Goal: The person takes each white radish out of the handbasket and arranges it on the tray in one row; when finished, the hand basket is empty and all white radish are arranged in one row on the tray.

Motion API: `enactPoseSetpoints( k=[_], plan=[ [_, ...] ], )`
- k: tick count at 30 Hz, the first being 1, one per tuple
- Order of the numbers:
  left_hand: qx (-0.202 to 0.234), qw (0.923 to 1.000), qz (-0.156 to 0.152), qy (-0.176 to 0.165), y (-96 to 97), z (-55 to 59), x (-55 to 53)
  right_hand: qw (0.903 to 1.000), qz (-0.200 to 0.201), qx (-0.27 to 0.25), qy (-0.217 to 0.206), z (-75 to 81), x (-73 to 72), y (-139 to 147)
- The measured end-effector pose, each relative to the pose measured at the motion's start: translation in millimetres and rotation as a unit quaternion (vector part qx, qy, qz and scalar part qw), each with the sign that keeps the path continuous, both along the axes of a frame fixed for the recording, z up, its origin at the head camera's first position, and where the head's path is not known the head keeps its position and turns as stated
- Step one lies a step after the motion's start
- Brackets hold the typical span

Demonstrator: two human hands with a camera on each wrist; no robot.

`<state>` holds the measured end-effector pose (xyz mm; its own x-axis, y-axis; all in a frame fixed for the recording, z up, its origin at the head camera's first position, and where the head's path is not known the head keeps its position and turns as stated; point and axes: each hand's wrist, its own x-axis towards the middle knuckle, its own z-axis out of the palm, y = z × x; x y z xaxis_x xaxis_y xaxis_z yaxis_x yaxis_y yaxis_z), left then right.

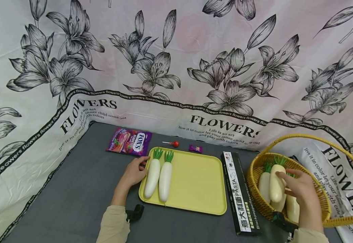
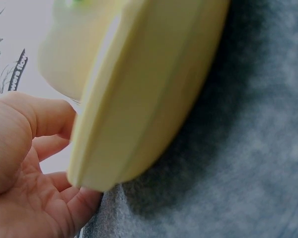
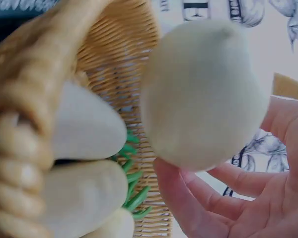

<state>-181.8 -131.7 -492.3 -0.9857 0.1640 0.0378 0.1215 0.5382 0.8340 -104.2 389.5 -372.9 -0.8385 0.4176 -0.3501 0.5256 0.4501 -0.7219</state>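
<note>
My right hand (image 1: 301,184) grips a white radish (image 1: 276,185) with a green top, holding it over the wicker basket (image 1: 325,202). The right wrist view shows the rounded end of this radish (image 3: 203,94) large between thumb and fingers. Several more white radishes (image 3: 84,198) lie in the basket. At the left edge of the yellow tray (image 1: 194,179), my left hand (image 1: 135,171) pinches the rim. Up close, thumb and fingers meet the tray's side (image 2: 139,99) in the left wrist view. Two white radishes (image 1: 165,180) lie side by side at the tray's left end.
Right of the tray lies a long black pasta box (image 1: 240,192), close to the basket. Behind the tray are a purple candy bag (image 1: 129,141), a red lollipop (image 1: 175,144) and a small purple wrapped sweet (image 1: 195,148). The basket's tall handle (image 1: 310,136) arches above it.
</note>
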Motion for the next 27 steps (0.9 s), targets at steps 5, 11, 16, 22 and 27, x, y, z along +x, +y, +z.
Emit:
enactPoseSetpoints(
  k=[5,11,16,22,27],
  plan=[
    [0.000,1.0000,-0.003,0.001,-0.9,1.7,0.9,0.9995,-0.010,-0.027,0.014,7.7,3.6,-8],
    [-0.001,1.0000,-0.002,-0.003,-0.8,2.3,1.2,0.9967,-0.038,-0.046,0.055,10.3,8.8,-29],
    [-0.003,0.9999,-0.001,-0.011,-0.4,0.1,0.2,0.9948,-0.048,-0.059,0.067,8.7,10.3,-47],
    [0.000,1.0000,0.002,-0.009,-0.7,1.3,0.6,0.9915,-0.060,-0.074,0.089,5.9,11.9,-75],
    [-0.001,1.0000,0.000,-0.009,-0.6,2.4,1.1,0.9877,-0.071,-0.083,0.111,3.8,11.1,-99]
  ],
)
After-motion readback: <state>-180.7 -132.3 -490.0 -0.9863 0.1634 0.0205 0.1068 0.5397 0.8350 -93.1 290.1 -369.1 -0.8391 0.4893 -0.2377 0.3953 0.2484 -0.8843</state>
